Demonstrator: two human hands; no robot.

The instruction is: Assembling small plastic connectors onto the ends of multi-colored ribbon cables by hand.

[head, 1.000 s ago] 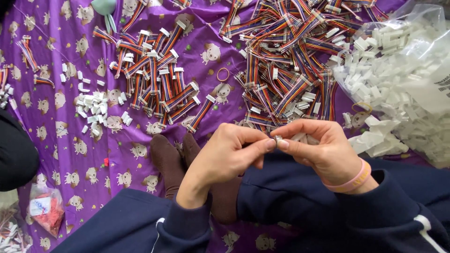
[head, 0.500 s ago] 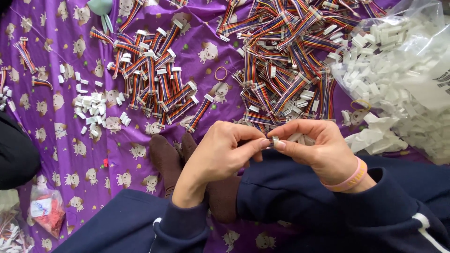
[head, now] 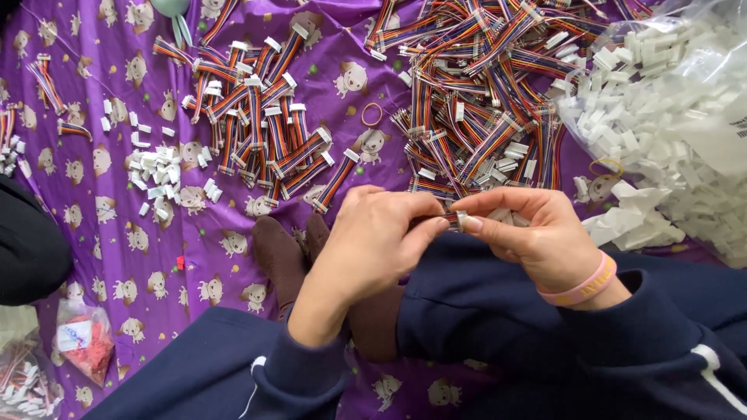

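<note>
Two hands meet over the lap, fingertips pinched together on one small piece. The left hand (head: 373,241) grips the end of a striped ribbon cable (head: 436,222) between thumb and forefinger, and the right hand (head: 537,233) nips a small white connector housing (head: 462,221) at that cable's tip; both are closed tight on their parts, which touch. To seat it well, I judge the cable end should stay square to the housing and be pushed straight, not at a tilt, with the grip kept close to the joint.

Just beyond the knuckles lies the loose heap of striped cables (head: 482,101). Further left of the left hand sits a neater pile of cables with white ends (head: 264,124), then scattered white housings (head: 159,171). Far right of the right hand, a clear bag of white housings (head: 669,101) spills onto the purple cloth (head: 117,257).
</note>
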